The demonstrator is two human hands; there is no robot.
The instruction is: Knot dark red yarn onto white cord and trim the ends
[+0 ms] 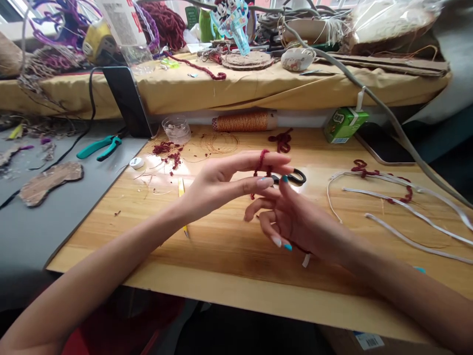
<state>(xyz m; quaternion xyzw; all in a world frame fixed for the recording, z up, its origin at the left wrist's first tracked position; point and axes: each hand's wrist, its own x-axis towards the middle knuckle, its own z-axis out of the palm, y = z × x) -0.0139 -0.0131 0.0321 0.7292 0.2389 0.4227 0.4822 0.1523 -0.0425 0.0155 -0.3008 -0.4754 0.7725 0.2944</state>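
Observation:
A length of dark red chenille yarn (261, 162) loops over the index finger of my left hand (218, 180), whose thumb and fingers are closed on it. My right hand (291, 214) meets the left fingertips from below and the right. Its thumb and index finger come together at the yarn there, partly hidden by the left thumb, and its other fingers curl loosely. Just behind the fingertips lies a pair of black-handled scissors (298, 176), mostly covered by the hands. Below the right palm a small white strip (306, 260) shows on the tabletop.
Red yarn scraps (172, 154), a clear cup (176, 129) and an orange thread spool (246, 121) lie behind. White cords (399, 199) spread at right near a phone (384, 143) and green carton (345, 124). Teal pliers (99, 148) and a yellow pen-like tool (183, 207) are left.

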